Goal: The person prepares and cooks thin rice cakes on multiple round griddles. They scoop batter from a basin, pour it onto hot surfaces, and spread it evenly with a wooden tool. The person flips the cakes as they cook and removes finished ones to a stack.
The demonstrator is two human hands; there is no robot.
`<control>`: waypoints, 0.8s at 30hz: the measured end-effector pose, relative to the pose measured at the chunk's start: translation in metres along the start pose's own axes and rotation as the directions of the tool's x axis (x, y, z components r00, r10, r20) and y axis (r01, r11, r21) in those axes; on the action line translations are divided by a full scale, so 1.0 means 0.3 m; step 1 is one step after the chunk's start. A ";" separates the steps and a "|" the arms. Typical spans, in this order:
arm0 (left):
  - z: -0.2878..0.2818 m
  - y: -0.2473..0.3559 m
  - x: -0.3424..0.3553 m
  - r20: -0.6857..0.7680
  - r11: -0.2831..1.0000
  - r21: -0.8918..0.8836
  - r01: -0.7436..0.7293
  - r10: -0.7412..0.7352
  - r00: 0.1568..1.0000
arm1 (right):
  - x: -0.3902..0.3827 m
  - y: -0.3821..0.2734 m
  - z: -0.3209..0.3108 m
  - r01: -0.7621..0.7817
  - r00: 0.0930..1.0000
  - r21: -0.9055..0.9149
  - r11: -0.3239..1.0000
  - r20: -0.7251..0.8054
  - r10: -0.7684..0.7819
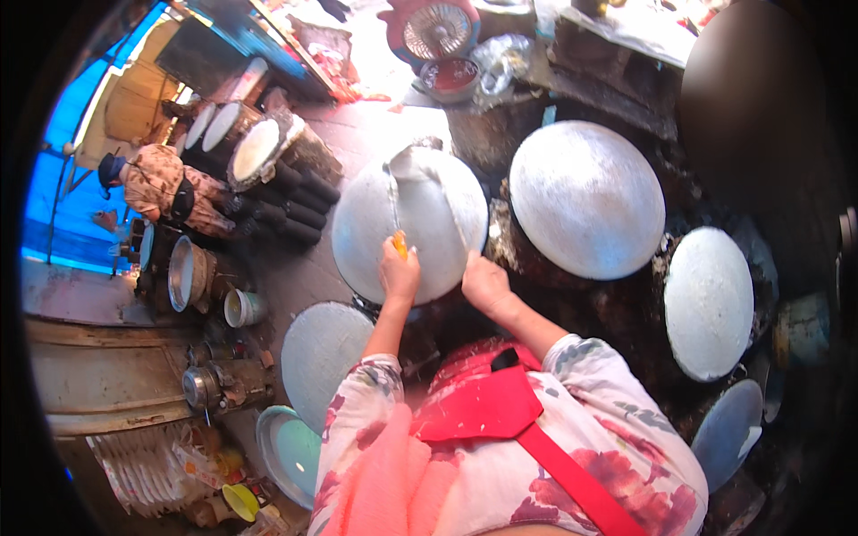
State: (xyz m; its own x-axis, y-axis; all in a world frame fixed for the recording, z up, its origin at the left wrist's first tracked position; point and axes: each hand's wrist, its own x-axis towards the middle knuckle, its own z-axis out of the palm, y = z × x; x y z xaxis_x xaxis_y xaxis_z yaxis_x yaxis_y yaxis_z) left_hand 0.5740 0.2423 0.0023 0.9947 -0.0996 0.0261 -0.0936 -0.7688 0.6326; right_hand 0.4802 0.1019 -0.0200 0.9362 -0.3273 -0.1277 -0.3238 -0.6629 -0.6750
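Observation:
A round pale pan [357, 228] in the middle carries a thin whitish sheet [429, 192], partly lifted and folded at the far side. My left hand [400, 268] is closed on a small orange-yellow tool [399, 241] at the sheet's left edge; the tool's tip is hard to make out. My right hand [484, 284] has its fingers pinched at the sheet's right edge, near the pan's rim. Another round pan [587, 199] lies to the right, a smaller coated one [708, 304] beyond it, and one [322, 357] sits below left.
A co-worker [161, 183] in patterned clothes is at similar pans [253, 156] on the left. A red bowl [447, 76] and a fan [433, 31] stand at the back. A green tray [286, 456], a bucket [243, 308] and stacked dishes [134, 464] are at lower left.

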 end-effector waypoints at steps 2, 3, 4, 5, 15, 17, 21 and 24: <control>0.009 -0.028 0.024 -0.044 0.996 -0.031 -0.084 0.082 0.996 | 0.058 -0.010 0.031 0.032 0.999 -0.007 0.999 -0.003 -0.032; -0.008 -0.044 0.031 -0.064 0.997 -0.009 -0.072 0.071 0.995 | 0.066 -0.037 -0.013 0.009 1.000 0.020 1.000 0.013 -0.009; -0.024 -0.062 0.033 -0.073 0.998 0.012 -0.055 0.055 0.996 | 0.060 -0.039 -0.055 -0.026 0.999 0.045 0.999 0.035 0.025; -0.054 -0.066 0.034 -0.060 0.999 0.026 -0.029 0.030 0.998 | 0.056 -0.016 -0.070 -0.059 0.998 0.027 0.998 0.004 0.059; -0.127 -0.130 0.037 -0.049 0.997 0.050 0.055 -0.052 0.997 | 0.126 -0.049 -0.096 -0.017 0.999 -0.039 0.999 0.037 0.018; -0.132 -0.156 0.019 -0.075 0.999 0.025 0.036 -0.034 0.997 | 0.121 0.003 -0.088 0.029 1.000 -0.015 0.999 0.005 -0.029; -0.140 -0.163 0.016 -0.048 0.999 0.024 0.045 -0.044 0.998 | 0.137 -0.088 0.017 0.093 0.989 -0.076 0.993 0.126 -0.083; -0.180 -0.164 -0.010 -0.073 0.997 0.036 0.067 -0.064 0.995 | 0.167 -0.059 -0.066 0.138 0.988 -0.149 0.979 0.089 -0.126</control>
State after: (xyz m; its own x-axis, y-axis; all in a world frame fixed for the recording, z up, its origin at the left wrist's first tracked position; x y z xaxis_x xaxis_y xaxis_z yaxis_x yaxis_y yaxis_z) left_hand 0.5780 0.3146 0.0129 0.9991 -0.0033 0.0422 -0.0282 -0.7963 0.6043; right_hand 0.5300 0.0839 0.0000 0.9780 -0.1800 -0.1057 -0.2079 -0.7948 -0.5701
